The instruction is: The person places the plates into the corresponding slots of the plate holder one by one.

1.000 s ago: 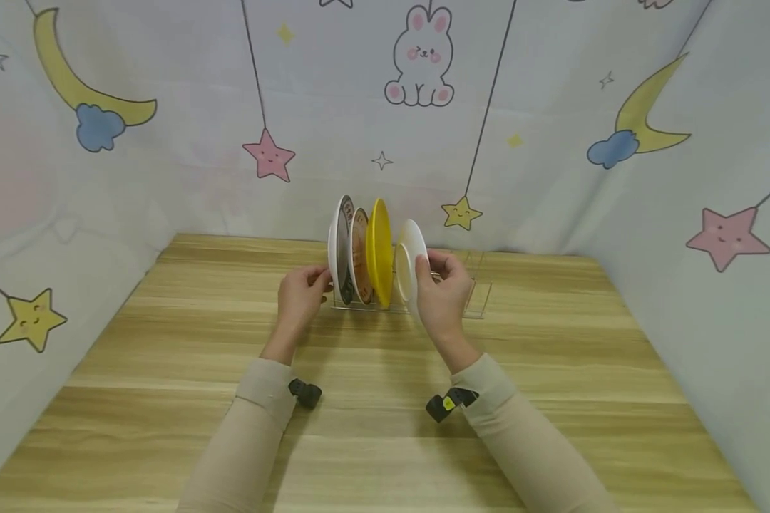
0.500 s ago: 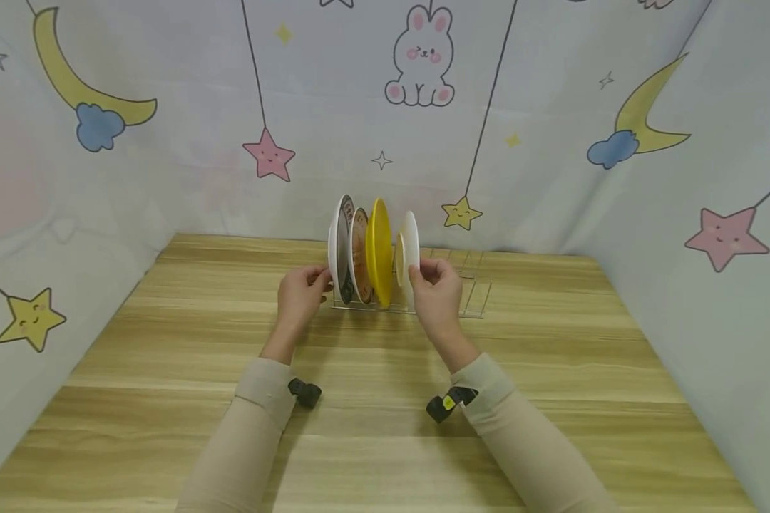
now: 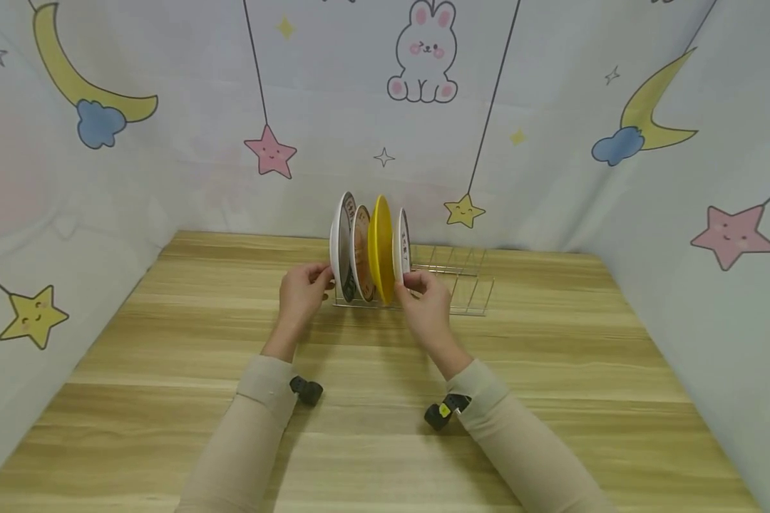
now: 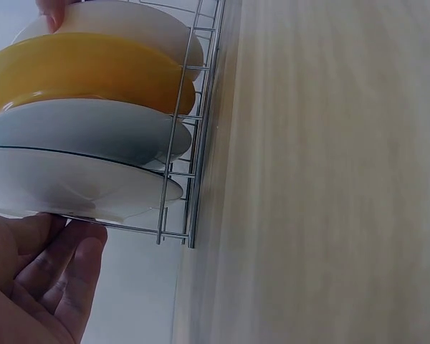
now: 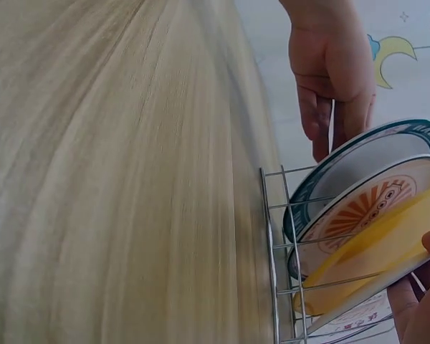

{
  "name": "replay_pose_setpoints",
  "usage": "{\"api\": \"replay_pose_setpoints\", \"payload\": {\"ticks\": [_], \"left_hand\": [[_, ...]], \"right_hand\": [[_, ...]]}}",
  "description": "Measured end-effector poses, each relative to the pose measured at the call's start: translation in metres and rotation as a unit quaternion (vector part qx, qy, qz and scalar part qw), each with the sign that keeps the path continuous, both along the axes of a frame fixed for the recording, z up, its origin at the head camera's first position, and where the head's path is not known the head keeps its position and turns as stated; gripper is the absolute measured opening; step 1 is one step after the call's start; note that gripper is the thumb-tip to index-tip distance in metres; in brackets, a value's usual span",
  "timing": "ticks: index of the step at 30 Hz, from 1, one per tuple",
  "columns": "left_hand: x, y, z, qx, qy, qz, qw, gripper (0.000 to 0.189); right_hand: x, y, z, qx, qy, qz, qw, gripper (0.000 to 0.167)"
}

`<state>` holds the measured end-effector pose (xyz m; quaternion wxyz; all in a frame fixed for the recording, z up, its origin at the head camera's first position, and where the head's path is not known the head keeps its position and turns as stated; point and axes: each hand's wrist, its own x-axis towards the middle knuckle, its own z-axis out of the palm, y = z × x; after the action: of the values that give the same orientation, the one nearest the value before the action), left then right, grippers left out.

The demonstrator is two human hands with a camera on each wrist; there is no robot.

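Several plates stand on edge in a wire dish rack (image 3: 452,269). From left to right in the head view are a white plate with a patterned dark rim (image 3: 336,249), an orange-patterned plate (image 3: 361,253), a yellow plate (image 3: 380,249) and a small white plate with printed lettering (image 3: 404,246). My right hand (image 3: 426,299) pinches the small white plate at its near edge, beside the yellow one. At the rack's left end my left hand (image 3: 301,292) grips the end wire (image 4: 122,227), close against the outermost plate. The plates partly hide its fingertips.
The rack's right-hand slots (image 3: 468,292) hold no plates. Beneath it is a wood-grain table (image 3: 372,442). A printed cloth (image 3: 334,85) with stars and a rabbit rises right behind the rack, and more cloth stands at both sides.
My right hand has moved left with the small white plate, turning it upright and bringing it next to the yellow plate. The left hand has stayed at the rack's end.
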<state>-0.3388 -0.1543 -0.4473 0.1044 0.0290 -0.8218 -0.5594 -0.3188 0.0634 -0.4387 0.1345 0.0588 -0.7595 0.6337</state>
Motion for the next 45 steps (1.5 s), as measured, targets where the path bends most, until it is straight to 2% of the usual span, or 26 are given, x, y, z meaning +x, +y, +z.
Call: {"api": "replay_pose_setpoints", "payload": {"ticks": [5, 11, 17, 24, 45], "left_hand": [[0.000, 0.001, 0.000, 0.001, -0.002, 0.001, 1.0000, 0.026], [0.002, 0.001, 0.001, -0.004, -0.003, 0.001, 1.0000, 0.025], [0.003, 0.001, 0.002, -0.002, -0.003, 0.001, 1.0000, 0.025], [0.004, 0.000, 0.004, -0.011, 0.003, 0.004, 0.9999, 0.025], [0.003, 0.001, 0.002, -0.014, 0.001, 0.002, 0.9999, 0.025]], "right_hand": [[0.000, 0.002, -0.004, 0.005, 0.010, -0.001, 0.9999, 0.010], [0.002, 0.007, -0.004, 0.000, -0.005, 0.002, 1.0000, 0.013], [0.005, 0.013, 0.001, -0.002, 0.003, 0.011, 0.9999, 0.015], [0.006, 0.024, 0.009, 0.012, 0.026, 0.002, 0.9996, 0.016], [-0.001, 0.070, 0.011, 0.022, 0.044, -0.066, 0.9966, 0.015]]}}
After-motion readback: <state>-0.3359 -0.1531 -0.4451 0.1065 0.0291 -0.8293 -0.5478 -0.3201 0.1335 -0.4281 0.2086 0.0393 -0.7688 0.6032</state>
